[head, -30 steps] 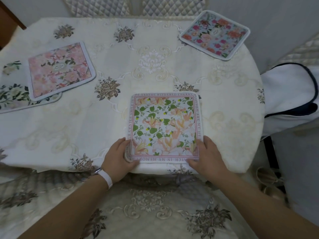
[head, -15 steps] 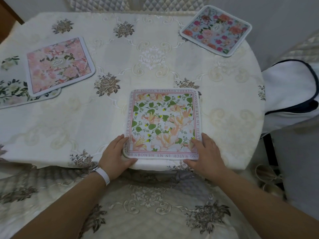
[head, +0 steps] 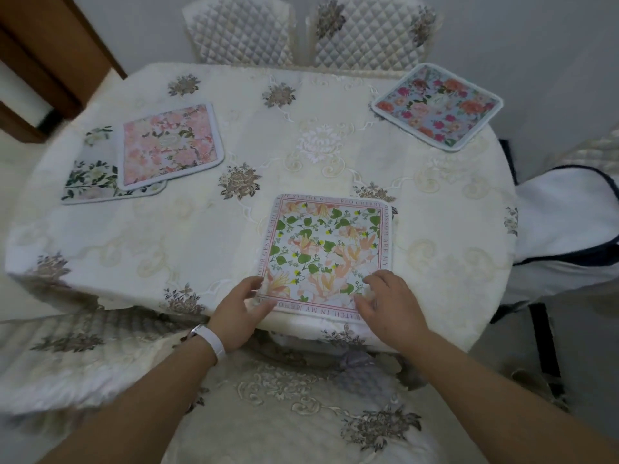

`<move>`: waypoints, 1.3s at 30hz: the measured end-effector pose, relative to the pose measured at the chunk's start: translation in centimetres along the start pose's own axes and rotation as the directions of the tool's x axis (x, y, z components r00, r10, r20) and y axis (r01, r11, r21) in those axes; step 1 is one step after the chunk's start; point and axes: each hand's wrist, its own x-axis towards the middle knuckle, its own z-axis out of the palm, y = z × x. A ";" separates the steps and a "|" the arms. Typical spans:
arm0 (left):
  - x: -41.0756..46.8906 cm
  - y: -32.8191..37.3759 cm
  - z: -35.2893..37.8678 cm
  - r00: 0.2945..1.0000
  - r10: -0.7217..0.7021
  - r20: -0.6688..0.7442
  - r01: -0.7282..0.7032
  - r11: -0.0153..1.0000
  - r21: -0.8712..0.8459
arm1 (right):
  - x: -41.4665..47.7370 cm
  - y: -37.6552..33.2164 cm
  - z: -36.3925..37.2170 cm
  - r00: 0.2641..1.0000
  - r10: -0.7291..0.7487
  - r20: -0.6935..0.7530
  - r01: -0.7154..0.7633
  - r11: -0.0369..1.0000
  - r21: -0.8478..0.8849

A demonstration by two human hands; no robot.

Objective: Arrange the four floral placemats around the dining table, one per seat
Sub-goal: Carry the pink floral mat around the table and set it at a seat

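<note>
At the near table edge, green-leaf placemat (head: 326, 256) lies flat on the tablecloth (head: 201, 236), its near border flush with the drop-off. Left hand (head: 239, 314), fingers loosely spread, touches the mat's near-left corner; white wristband (head: 211, 339) on that wrist. Right hand (head: 390, 304), fingers curled, rests on the near-right corner. Hands apart, neither clamped on the mat, just laid on it.

Far left: pink placemat (head: 169, 145) lies overlapping the white-flower placemat (head: 90, 175), covering its right part; both sit near the left table edge. Far right: blue rose placemat (head: 437, 107) lies angled, its corner right at the far-right rim.

Cloth between the mats is bare, wide free stretch across the middle and near-left.

Around the table: two quilted chair backs (head: 241, 30) at the far side, a white chair cover with dark trim (head: 569, 222) just beside the right edge, an embroidered seat cover (head: 294, 406) below the arms, wooden door frame (head: 50, 55) far left.
</note>
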 end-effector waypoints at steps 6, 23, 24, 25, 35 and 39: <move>-5.8 3.7 -2.5 0.966 0.224 -0.125 -0.176 0.932 0.316 | 1.3 -4.6 -2.7 0.956 -0.266 0.121 0.266 0.964 0.017; -24.5 -3.8 -13.6 0.821 -0.005 -0.571 0.358 0.783 0.509 | -3.0 -26.9 -0.6 0.558 -0.782 0.279 0.825 0.560 -0.078; -25.5 -4.9 -14.4 0.809 -0.022 -0.588 0.376 0.788 0.487 | -3.4 -28.6 0.2 0.540 -0.794 0.279 0.837 0.540 -0.085; -26.5 -6.2 -15.2 0.797 -0.038 -0.603 0.389 0.795 0.464 | -3.8 -30.3 1.0 0.529 -0.801 0.280 0.845 0.528 -0.088; -38.5 -23.6 -26.5 0.691 -0.145 -0.708 0.475 0.830 0.293 | -10.1 -50.0 11.0 0.464 -0.822 0.331 0.883 0.461 -0.094; -42.0 -29.6 -30.0 0.690 -0.199 -0.696 0.471 0.853 0.224 | -12.6 -56.3 14.7 0.477 -0.802 0.359 0.874 0.476 -0.096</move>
